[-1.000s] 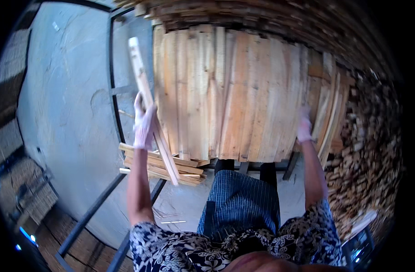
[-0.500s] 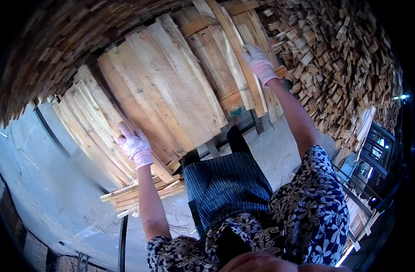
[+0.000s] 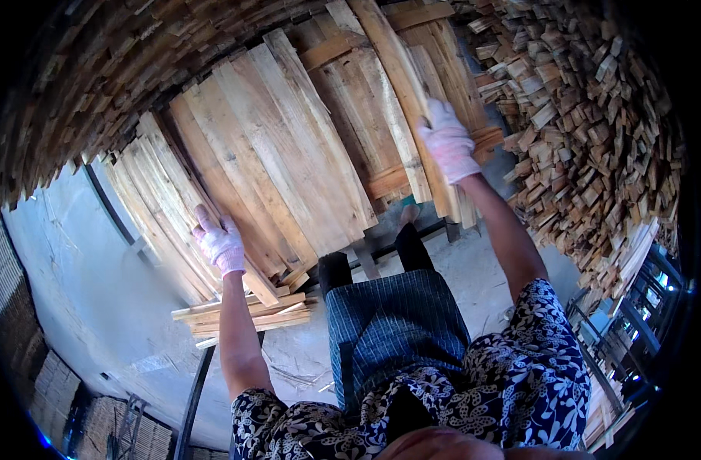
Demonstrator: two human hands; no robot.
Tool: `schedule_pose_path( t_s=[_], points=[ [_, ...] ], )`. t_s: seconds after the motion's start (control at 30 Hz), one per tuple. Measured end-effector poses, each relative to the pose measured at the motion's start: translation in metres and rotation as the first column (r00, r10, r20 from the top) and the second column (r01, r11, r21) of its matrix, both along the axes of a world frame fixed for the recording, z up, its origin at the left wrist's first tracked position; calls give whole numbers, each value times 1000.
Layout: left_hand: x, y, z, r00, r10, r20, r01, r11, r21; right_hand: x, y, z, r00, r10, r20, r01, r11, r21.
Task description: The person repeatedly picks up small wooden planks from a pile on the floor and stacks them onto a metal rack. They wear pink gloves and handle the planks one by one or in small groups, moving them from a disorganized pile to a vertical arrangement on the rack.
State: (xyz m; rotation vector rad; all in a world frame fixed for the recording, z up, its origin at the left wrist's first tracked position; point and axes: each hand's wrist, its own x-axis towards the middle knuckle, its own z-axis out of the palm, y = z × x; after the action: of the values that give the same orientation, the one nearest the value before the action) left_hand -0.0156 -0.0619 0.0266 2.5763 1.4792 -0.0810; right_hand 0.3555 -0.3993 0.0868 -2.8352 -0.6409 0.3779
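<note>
Thin wooden planks lie side by side in front of me. My left hand (image 3: 220, 241), in a pale pink-white glove, rests on a long plank (image 3: 178, 182) of the left stack, its fingers apart. Farther right, my gloved right hand (image 3: 448, 142) is closed around the edge of another long plank (image 3: 400, 77), which lies slanted over the right-hand boards. Between the hands spreads a middle row of wide planks (image 3: 270, 146). The undersides of the planks and the fingertips of the right hand are hidden.
Big piles of cut wood rise at the far side (image 3: 74, 100) and at the right (image 3: 588, 130). Short wood strips (image 3: 243, 316) lie crosswise below the left stack. Dark metal bars (image 3: 193, 391) of a frame stand over the grey floor (image 3: 128, 322). Crosspieces (image 3: 389, 182) lie among the right-hand boards.
My right hand has come slightly nearer and right, and the plank in it has shifted a little. My left hand stays on the left stack. The whole view has turned slightly.
</note>
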Motion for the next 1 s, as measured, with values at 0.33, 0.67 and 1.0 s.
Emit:
schedule_pose_path(
  t_s=[0.33,0.67,1.0],
  points=[
    [9,-4,0,999,-10,35,11,999,-35,-31,50,-84,935,194,298,-71,924,-376],
    [14,-8,-3,999,38,25,-35,994,-101,-76,72,-81,875,61,-480,79,961,267],
    [12,-5,-3,996,-14,91,18,999,-42,1,-97,-41,987,-131,-92,81,904,-421]
  ],
)
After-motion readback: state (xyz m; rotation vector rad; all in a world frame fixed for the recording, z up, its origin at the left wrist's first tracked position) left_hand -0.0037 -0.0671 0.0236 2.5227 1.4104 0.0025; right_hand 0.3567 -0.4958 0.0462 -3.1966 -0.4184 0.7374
